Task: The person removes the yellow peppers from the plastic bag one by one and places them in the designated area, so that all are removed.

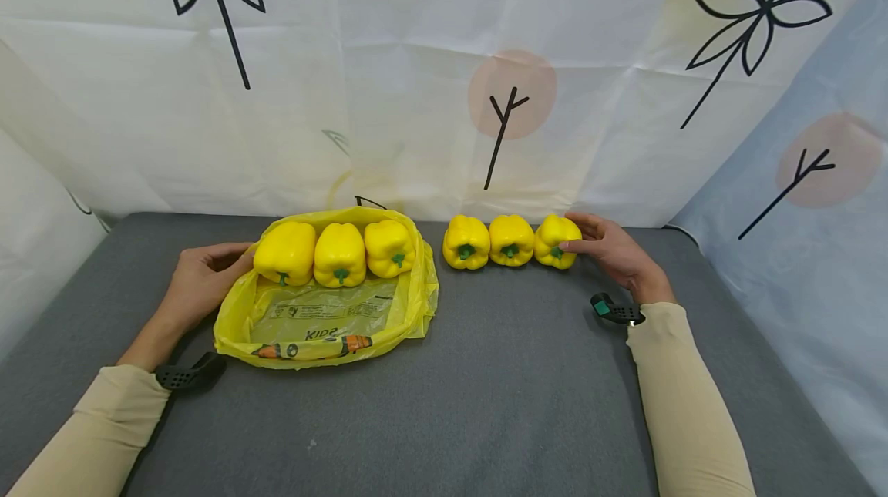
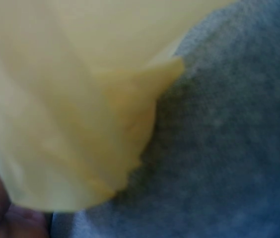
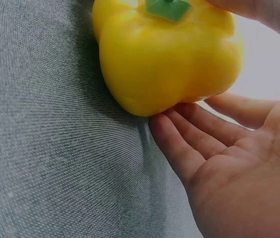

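A yellow plastic bag (image 1: 416, 312) lies spread on the table with its mouth rolled wide. Three yellow bell peppers, among them the middle one (image 1: 340, 254), sit in a row along its far side. My left hand (image 1: 201, 281) pinches the bag's left rim beside the leftmost pepper; in the left wrist view the yellow film (image 2: 65, 109) covers most of that hand. To the right of the bag, three more yellow peppers stand in a row, stems facing me. My right hand (image 1: 613, 250) holds the rightmost pepper (image 3: 165, 59), thumb in front and fingers behind.
The grey cloth-covered table (image 1: 499, 389) reaches back to a white patterned curtain (image 1: 402, 96). The left pepper (image 1: 465, 241) and the middle pepper (image 1: 511, 239) of the right-hand row stand close together. A black strap (image 1: 616, 310) is on my right wrist.
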{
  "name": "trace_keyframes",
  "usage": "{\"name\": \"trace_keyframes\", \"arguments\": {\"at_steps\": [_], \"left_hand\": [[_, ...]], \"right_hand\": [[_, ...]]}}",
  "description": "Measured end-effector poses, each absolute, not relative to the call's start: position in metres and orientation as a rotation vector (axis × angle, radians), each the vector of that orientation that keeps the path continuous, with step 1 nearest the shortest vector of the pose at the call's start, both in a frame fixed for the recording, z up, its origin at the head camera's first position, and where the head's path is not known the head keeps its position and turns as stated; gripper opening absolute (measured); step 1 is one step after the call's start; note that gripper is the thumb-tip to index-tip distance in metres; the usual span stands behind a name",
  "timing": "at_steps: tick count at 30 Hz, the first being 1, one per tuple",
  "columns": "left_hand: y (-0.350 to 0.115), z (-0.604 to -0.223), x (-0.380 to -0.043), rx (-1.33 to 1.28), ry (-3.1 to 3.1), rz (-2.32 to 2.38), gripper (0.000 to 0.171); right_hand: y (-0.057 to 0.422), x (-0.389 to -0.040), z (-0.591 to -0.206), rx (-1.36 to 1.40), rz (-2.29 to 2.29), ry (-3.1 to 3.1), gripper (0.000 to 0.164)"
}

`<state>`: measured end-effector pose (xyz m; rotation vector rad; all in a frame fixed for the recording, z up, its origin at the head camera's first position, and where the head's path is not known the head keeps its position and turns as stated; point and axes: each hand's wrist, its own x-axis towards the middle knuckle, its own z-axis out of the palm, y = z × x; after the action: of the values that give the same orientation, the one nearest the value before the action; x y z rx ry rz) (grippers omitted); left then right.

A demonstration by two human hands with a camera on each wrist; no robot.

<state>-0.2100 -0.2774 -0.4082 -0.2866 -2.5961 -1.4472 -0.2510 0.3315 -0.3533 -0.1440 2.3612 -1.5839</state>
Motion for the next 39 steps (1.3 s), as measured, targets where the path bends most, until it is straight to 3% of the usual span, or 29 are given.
{"name": "trace_keyframes", "arguments": {"at_steps": [39], "left_hand": [[-0.276,-0.408,-0.21,-0.301,-2.586,-1.437,0.044]], "right_hand": [[0.33,-0.248,-0.345,-0.133,-1.614,2.422,0.082]]}}
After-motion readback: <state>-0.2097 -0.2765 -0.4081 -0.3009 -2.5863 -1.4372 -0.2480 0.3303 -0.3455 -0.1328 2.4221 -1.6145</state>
